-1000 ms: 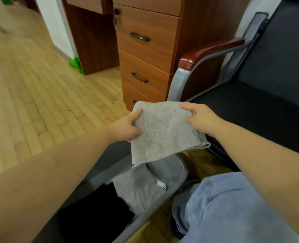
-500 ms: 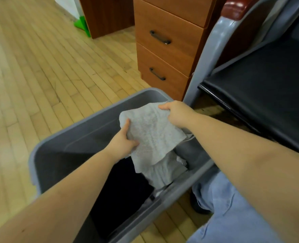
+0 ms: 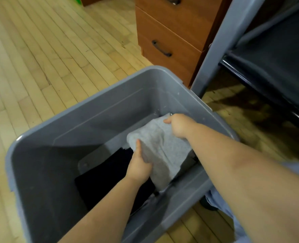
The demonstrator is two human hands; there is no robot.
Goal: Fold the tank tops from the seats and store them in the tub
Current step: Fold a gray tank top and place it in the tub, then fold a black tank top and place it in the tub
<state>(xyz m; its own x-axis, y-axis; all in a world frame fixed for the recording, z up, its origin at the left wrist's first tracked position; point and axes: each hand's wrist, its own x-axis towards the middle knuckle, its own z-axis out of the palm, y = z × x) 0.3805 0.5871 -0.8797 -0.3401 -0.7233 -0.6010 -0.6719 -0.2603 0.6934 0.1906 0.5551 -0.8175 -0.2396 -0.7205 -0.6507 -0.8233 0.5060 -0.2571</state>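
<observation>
Reaching down into the grey plastic tub, both bare hands hold a folded light-grey tank top; the left hand grips its near left edge, thumb on top and fingers curled beneath the cloth; the right hand pinches the far right corner, its thumb lying on the fabric and its fingers hidden under it. The tank top sits inside the tub, below the rim and toward the right wall, tilted so its near end hangs lower; whether it already touches what lies beneath cannot be told. Under and to the left of it lies a black folded garment on the tub floor; a sliver of another grey piece shows at the right, just under the held top.

The tub stands on a pale wooden parquet floor; just beyond its far corner is a brown wooden drawer unit with dark handles; beside that rises the grey metal leg of a seat with a black cushion. Light-blue denim shows at the lower right, under the right forearm.
</observation>
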